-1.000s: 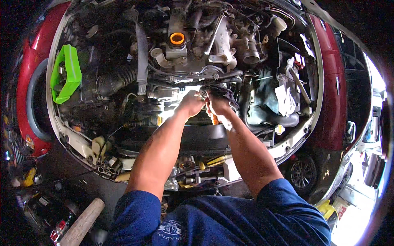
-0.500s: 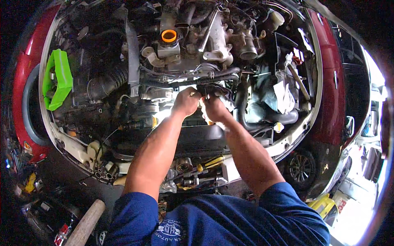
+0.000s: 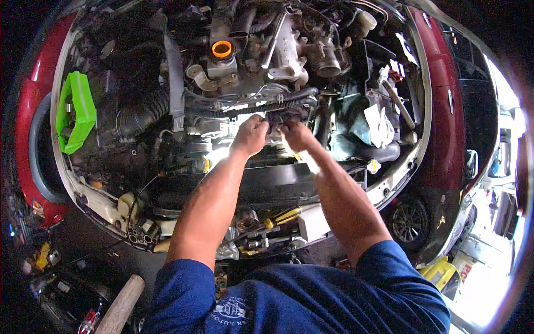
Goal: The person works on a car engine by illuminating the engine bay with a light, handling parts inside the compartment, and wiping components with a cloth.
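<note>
Both arms reach over the front of a car's open engine bay. My left hand (image 3: 251,137) is closed, knuckles up, with thumb and fingers pressed together toward the middle. Close to its right, my right hand (image 3: 298,137) is closed too, its fingers curled inward. Between them lies something dark (image 3: 273,119), too shadowed to name; each hand grips at its edge. A ribbed black hose (image 3: 261,109) runs crosswise just beyond the hands. Bright light shines from below and around the wrists, and the fingertips are partly hidden.
An orange-rimmed filler neck (image 3: 221,49) and a bare metal intake pipe (image 3: 288,53) stand farther back. A bright green work light (image 3: 79,112) sits at the left fender. White rags (image 3: 379,125) lie at right. A yellow-handled screwdriver (image 3: 283,218) and other tools rest along the front edge.
My right hand has moved a little to the right, away from the left, and the dark thing between them shows less bulk. The view has shifted slightly.
</note>
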Tool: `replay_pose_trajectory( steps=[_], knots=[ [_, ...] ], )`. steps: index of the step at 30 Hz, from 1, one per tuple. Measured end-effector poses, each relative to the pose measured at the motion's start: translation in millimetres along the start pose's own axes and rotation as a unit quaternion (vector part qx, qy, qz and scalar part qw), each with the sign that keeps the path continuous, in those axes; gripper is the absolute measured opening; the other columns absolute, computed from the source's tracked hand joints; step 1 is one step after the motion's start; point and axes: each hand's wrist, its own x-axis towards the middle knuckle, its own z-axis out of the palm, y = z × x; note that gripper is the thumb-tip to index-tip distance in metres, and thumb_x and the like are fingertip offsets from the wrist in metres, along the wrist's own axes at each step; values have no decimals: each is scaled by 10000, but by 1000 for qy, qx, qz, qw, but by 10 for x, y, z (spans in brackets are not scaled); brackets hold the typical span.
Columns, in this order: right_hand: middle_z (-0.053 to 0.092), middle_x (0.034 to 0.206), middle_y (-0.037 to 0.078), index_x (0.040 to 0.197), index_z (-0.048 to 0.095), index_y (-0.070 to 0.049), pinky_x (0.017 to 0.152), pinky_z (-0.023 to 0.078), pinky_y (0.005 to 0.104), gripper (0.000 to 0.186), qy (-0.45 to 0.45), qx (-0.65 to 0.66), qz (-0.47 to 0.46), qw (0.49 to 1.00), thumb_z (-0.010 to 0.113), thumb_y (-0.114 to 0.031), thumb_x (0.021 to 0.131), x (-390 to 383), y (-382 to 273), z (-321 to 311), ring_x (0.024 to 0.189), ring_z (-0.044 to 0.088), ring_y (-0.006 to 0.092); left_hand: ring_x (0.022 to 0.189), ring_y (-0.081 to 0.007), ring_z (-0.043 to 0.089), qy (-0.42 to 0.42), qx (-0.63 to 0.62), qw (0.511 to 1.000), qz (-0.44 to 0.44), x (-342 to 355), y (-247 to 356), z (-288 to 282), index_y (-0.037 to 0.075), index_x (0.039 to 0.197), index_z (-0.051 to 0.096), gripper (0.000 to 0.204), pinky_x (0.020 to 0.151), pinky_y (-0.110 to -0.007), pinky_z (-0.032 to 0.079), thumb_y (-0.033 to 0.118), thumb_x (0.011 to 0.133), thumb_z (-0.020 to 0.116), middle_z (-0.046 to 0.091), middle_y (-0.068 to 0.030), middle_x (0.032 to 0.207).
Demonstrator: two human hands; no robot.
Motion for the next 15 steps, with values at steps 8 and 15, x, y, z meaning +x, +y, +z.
replay_pose_trajectory(
  steps=[8,15],
  knots=[
    [663,872,218,937,648,-42,716,491,468,382,-55,173,142,973,470,-379,924,-113,-86,31,810,641,400,987,-374,624,39,74,996,24,-50,82,70,0,1162,532,449,874,-413,481,234,805,672,647,-213,1066],
    [606,812,226,942,550,18,624,508,421,229,-19,12,85,996,614,-181,849,-417,0,-30,782,642,367,860,-415,631,27,192,981,3,-116,146,76,45,912,644,238,767,-489,490,238,778,609,663,-221,863]
  ],
)
